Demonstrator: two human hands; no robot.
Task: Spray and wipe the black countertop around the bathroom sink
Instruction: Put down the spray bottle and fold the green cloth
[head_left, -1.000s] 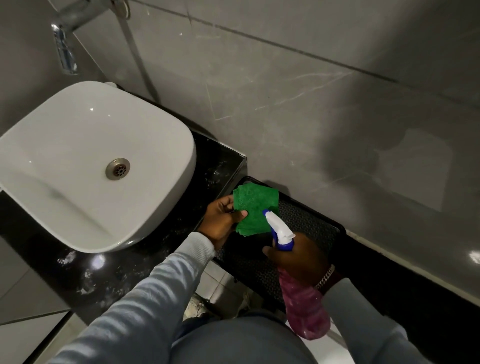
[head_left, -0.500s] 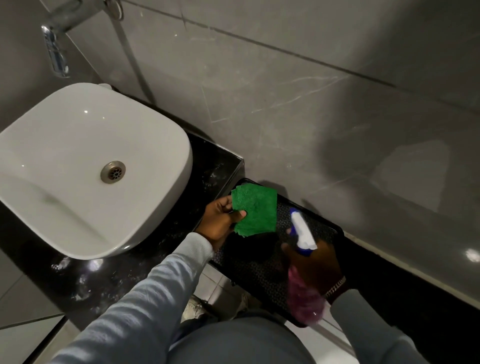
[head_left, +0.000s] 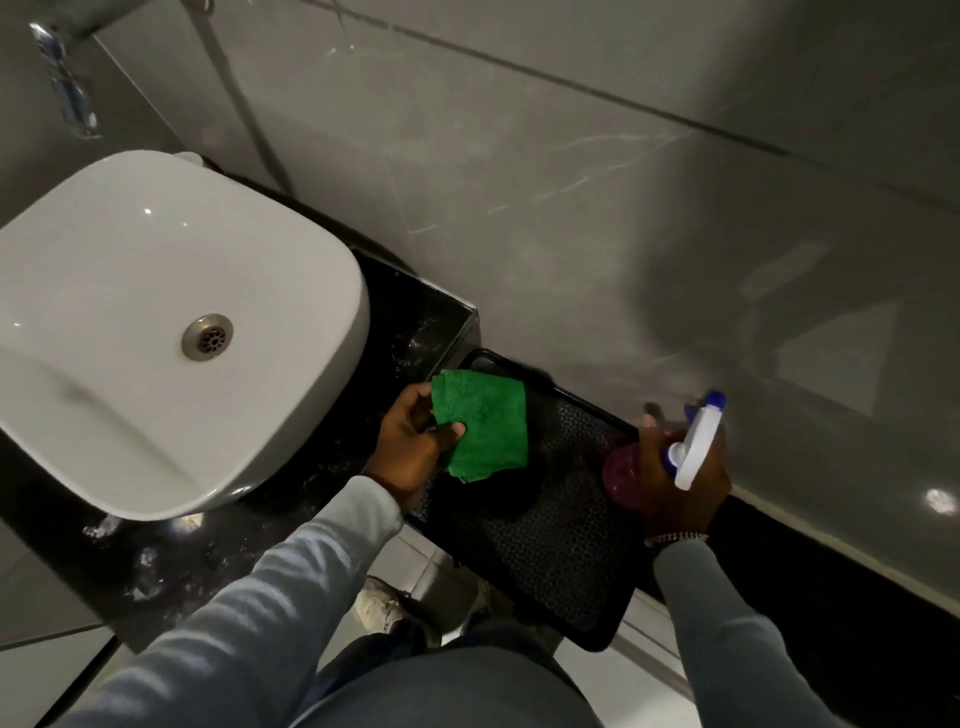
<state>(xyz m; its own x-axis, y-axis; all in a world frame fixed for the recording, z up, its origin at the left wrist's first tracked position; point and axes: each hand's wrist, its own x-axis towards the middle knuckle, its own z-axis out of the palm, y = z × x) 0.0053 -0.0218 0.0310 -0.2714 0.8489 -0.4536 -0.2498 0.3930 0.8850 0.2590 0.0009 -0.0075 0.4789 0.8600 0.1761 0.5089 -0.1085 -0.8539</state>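
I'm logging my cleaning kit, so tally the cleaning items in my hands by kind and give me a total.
Green cloth, left hand: 1
Spray bottle, right hand: 1
Total: 2

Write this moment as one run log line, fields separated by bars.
left hand: holds green cloth | right hand: holds spray bottle | black countertop: wet spots, not being wiped

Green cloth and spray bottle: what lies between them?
In the head view, only the black tray's textured surface shows between the green cloth in the left hand and the spray bottle in the right hand; nothing else sits there.
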